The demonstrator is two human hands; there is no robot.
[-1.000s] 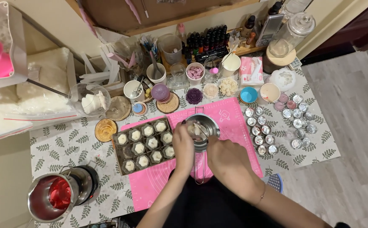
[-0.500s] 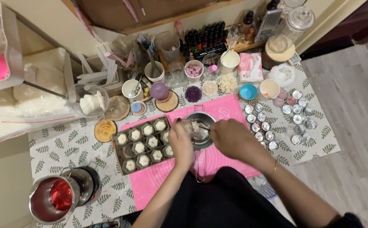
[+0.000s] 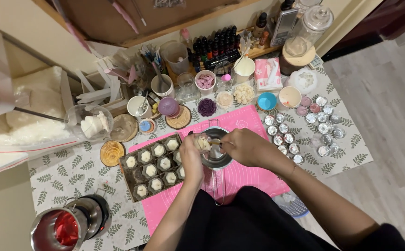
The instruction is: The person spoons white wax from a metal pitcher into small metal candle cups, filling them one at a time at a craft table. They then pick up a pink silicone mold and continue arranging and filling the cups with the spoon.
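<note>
A surface covered in a pale cloth printed with grey leaves is filling the middle of the scene. On the right, a floor of grey wood-look planks is running away to the far side. A cream wall is standing at the far left, and a wooden shelf edge is crossing it at a slant. At the far right, a dark reddish-brown door or cabinet is meeting the floor. Soft, even indoor light is falling over everything, casting only faint shadows.
</note>
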